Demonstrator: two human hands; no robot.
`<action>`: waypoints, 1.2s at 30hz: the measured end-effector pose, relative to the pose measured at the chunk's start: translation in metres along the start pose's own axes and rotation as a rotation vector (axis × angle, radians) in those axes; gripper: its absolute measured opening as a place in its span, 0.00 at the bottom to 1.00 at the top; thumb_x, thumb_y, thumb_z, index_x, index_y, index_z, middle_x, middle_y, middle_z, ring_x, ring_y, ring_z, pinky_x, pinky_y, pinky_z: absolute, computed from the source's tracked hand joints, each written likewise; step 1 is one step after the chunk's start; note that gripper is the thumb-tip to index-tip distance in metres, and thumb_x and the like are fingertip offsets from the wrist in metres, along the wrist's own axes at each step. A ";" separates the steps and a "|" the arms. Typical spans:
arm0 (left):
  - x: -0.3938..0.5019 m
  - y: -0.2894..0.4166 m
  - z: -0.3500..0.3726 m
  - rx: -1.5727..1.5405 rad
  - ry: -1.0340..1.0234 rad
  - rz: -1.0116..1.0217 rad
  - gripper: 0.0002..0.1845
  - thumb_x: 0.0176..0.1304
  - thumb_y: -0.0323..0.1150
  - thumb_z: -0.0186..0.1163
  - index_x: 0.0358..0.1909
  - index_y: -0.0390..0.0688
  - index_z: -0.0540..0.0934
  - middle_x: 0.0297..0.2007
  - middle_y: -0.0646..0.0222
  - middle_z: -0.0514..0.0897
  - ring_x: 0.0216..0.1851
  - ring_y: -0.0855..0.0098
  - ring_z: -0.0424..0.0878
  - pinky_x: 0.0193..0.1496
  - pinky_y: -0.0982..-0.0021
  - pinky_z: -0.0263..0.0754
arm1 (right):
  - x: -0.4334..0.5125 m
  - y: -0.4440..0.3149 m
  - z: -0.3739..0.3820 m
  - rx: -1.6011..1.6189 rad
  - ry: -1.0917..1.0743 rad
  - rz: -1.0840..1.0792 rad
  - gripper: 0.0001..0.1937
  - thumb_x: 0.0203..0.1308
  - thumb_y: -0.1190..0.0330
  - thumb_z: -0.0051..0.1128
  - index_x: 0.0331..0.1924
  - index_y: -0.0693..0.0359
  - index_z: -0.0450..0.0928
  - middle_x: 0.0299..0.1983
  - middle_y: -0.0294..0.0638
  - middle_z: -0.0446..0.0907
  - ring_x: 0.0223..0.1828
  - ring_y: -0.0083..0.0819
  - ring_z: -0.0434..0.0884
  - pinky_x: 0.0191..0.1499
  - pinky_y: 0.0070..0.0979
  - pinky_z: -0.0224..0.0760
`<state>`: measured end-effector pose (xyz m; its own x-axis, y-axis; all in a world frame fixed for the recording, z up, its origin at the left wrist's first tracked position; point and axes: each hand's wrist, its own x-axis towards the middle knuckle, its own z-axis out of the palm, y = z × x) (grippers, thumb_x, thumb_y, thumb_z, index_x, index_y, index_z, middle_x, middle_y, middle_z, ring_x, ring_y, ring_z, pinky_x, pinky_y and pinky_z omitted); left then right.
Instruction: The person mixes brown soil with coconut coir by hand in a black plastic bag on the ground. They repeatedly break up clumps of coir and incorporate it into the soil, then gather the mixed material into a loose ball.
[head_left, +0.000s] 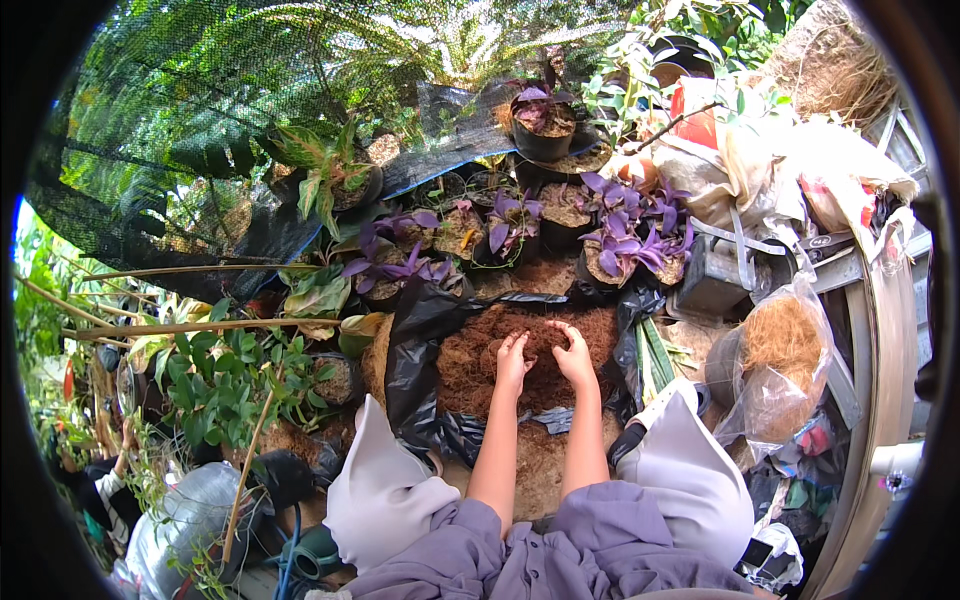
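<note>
A mound of reddish-brown fibrous material, like coconut coir (472, 364), fills an opened black plastic bag (411, 352) on the ground between my knees. My left hand (513, 358) is over the middle of the mound, fingers bent and dusted with brown bits. Whether it grips any fibre is hard to tell. Just to its right, my right hand (574, 355) has its thumb and fingers apart, palm turned towards the left hand. Nothing distinct shows in it. Both hands are at the coir, with a small gap between them.
Potted purple-leaved plants (615, 244) stand beyond the bag. On the right are a clear bag of tan fibre (784, 360) and a square black pot (712, 274). Leafy green plants (217, 367) and bamboo sticks (202, 328) lie left. Shade netting (187, 150) hangs behind.
</note>
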<state>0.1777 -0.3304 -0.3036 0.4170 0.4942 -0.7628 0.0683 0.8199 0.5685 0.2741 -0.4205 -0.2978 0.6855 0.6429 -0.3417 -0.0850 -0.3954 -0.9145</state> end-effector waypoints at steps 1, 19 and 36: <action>0.001 -0.002 0.002 0.007 -0.045 0.035 0.16 0.67 0.41 0.55 0.52 0.46 0.74 0.45 0.73 0.80 0.40 0.76 0.78 0.39 0.72 0.72 | 0.001 0.001 0.000 0.024 -0.037 -0.010 0.20 0.53 0.84 0.49 0.52 0.65 0.75 0.53 0.44 0.71 0.59 0.34 0.70 0.61 0.27 0.60; 0.001 -0.010 0.005 0.113 -0.019 0.131 0.20 0.66 0.30 0.54 0.58 0.36 0.67 0.50 0.61 0.78 0.47 0.71 0.79 0.44 0.68 0.74 | -0.006 -0.014 0.004 0.087 -0.136 -0.070 0.27 0.46 0.82 0.60 0.55 0.64 0.71 0.56 0.42 0.72 0.59 0.32 0.71 0.62 0.29 0.63; 0.008 -0.015 -0.003 0.032 -0.033 0.047 0.16 0.69 0.34 0.51 0.57 0.45 0.72 0.58 0.69 0.71 0.56 0.71 0.71 0.51 0.59 0.70 | 0.003 0.004 0.004 -0.085 0.172 0.064 0.18 0.48 0.87 0.48 0.45 0.69 0.78 0.46 0.44 0.80 0.51 0.30 0.78 0.55 0.24 0.68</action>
<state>0.1772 -0.3381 -0.3193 0.4501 0.5221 -0.7244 0.0768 0.7857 0.6139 0.2732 -0.4175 -0.3036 0.7948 0.4956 -0.3502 -0.0763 -0.4909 -0.8679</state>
